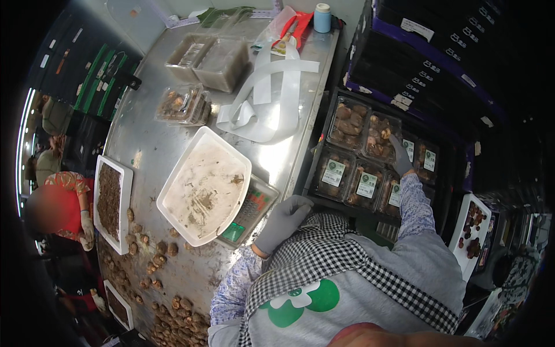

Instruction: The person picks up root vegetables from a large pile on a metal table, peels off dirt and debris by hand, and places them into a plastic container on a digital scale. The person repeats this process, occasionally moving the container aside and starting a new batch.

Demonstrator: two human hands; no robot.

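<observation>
My right hand (401,156), in a grey glove, reaches into a black crate (325,195). It grips the right edge of a clear plastic box (380,134) of brown, root-like tubers. That box shows no label, and beside it sits another unlabelled box (348,120). In front are several boxes with white and green labels, one being a labelled box (333,173). My left hand (284,223), also gloved, rests at the table's near edge by a scale (254,203). Its fingers are curled, with nothing seen in them. A soiled white tray (202,185) lies on the scale.
Loose tubers (180,318) cover the near left of the metal table (141,168). Stacked plastic containers (221,63), filled boxes (184,105) and white strapping (277,118) lie farther back. Black crates (428,46) rise at the far right. A gloved co-worker (66,205) stands across the table.
</observation>
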